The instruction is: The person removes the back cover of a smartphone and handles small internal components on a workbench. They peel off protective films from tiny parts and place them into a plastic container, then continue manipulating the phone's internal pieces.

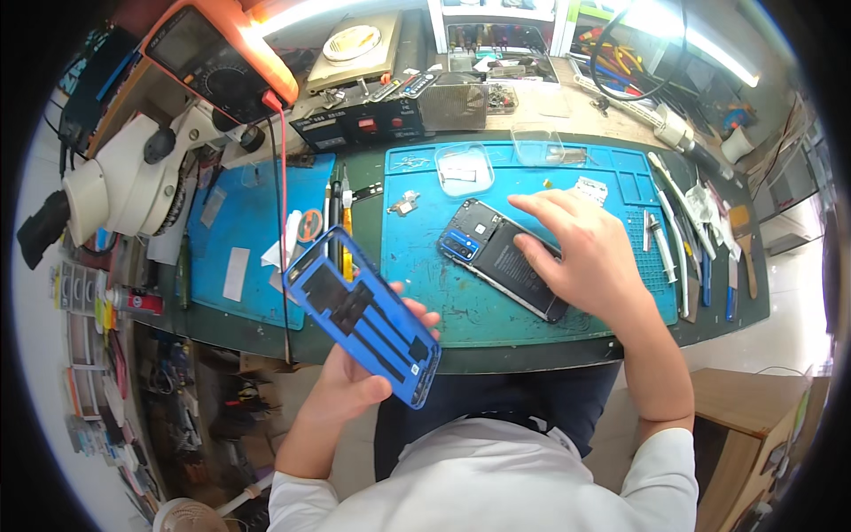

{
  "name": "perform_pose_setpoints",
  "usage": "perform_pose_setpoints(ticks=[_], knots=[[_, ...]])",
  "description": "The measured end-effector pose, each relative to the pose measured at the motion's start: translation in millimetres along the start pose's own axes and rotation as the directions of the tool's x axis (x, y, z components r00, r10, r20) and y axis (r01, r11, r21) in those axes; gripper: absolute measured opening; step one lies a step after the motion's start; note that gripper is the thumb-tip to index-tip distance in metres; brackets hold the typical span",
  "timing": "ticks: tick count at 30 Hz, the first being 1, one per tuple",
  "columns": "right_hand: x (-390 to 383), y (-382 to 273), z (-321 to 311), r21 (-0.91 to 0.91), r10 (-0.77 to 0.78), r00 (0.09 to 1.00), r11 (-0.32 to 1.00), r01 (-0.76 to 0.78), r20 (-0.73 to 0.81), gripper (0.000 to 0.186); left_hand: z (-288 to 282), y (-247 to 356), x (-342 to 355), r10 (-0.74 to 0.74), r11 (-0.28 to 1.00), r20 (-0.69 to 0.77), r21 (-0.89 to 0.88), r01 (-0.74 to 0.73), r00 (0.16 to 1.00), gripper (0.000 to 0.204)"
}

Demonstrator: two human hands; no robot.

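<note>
My left hand (355,381) grips a blue phone back cover (377,332), tilted, with its inner side and black pads facing up, in front of the bench edge. An opened smartphone (505,262) lies slantwise on the blue work mat (425,301), its black battery (523,270) and blue-edged camera block (461,246) exposed. Over the phone's right side hovers my right hand (581,248), thumb and fingers apart with nothing between them. Whether its palm touches the phone, I cannot tell.
Clear plastic trays (464,170) stand on the mat's far part. An orange multimeter (217,62) and a white microscope (133,177) rise at left. Syringes (660,244) and brushes (745,266) lie at right. A black power supply box (359,126) sits behind.
</note>
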State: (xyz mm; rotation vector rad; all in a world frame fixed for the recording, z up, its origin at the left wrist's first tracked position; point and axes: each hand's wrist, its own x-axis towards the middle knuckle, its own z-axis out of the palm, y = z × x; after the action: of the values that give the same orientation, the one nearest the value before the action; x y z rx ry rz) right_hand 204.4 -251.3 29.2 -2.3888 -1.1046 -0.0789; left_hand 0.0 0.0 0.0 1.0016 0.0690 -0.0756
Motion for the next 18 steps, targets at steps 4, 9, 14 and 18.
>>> perform_pose_setpoints(ticks=[4,9,14,18], knots=[[-16.3,-30.1,-6.9,-0.103,-0.089,0.996,0.991,0.086,-0.023,0.063,-12.8,2.5,0.1,0.078,0.997,-0.023,0.002,-0.078,0.997,0.121],[-29.3,-26.7,-2.2,-0.21,-0.114,0.989,0.969,0.131,0.091,0.069,-22.9,-10.4,6.4,0.086,0.992,-0.003,-0.097,-0.086,0.996,0.125],[-20.3,-14.6,-14.7,-0.167,-0.22,0.975,0.963,0.212,-0.031,0.042,-24.9,-15.7,5.4,0.08,0.985,0.004,-0.154,-0.078,0.997,0.125],[-14.5,-1.0,-26.2,-0.115,-0.182,0.98,0.978,0.172,-0.084,0.037,-20.4,-15.3,5.5,0.051,0.977,-0.006,-0.205,-0.051,0.999,0.125]])
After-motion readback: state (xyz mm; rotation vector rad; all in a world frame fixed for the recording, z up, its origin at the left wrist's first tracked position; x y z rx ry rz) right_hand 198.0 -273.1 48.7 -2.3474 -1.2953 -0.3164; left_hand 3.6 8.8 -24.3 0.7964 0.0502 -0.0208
